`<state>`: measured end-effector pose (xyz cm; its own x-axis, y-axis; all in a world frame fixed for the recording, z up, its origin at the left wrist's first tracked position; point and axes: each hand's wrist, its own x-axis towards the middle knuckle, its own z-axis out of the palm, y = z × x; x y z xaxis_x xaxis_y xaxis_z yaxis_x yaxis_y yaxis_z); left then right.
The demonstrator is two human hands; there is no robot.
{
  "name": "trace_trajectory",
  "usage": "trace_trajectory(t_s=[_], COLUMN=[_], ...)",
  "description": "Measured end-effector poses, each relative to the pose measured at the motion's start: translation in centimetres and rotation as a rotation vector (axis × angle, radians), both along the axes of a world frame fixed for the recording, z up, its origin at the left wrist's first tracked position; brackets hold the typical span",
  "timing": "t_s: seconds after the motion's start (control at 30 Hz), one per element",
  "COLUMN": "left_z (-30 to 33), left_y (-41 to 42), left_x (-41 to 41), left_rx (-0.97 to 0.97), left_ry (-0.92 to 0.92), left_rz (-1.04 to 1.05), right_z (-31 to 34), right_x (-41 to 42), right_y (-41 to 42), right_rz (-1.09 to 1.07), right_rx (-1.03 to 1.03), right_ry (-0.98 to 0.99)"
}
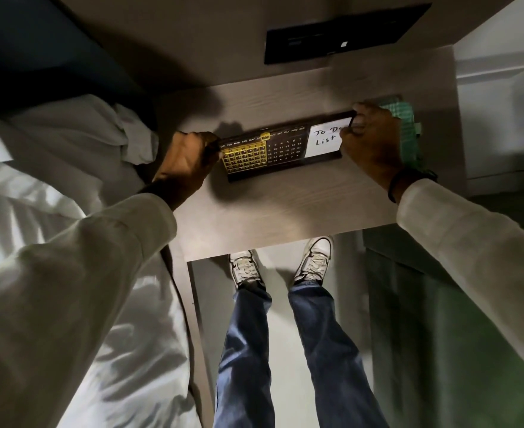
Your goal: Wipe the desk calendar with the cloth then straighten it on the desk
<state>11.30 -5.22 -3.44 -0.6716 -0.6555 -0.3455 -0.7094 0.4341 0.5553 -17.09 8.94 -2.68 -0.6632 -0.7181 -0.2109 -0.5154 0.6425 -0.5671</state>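
A black desk calendar point(282, 148) with a yellow date frame and a white "To Do List" panel stands on the small wooden desk point(285, 208). My left hand point(183, 162) grips its left end. At its right end my right hand point(370, 139) holds the top corner, fingers over the white panel. A green checked cloth point(407, 125) lies on the desk just behind and to the right of my right hand, partly hidden by it; whether the hand touches it I cannot tell.
A black panel point(341, 35) is set in the wall behind the desk. A bed with white sheets point(53, 156) lies close on the left. My legs and white shoes point(313, 257) stand below the desk's front edge. A white wall ledge point(501, 118) is on the right.
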Motion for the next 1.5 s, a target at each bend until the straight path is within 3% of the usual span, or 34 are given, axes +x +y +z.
trace_trajectory(t_s=[1.5], left_z=[-0.37], left_y=[0.62], left_x=[0.15], left_rx=[-0.089], left_ry=[-0.044], left_rz=[0.010], right_z=[-0.81], right_x=[-0.53], right_y=[-0.03], right_rz=[0.018], right_rx=[-0.037], right_ry=[-0.041])
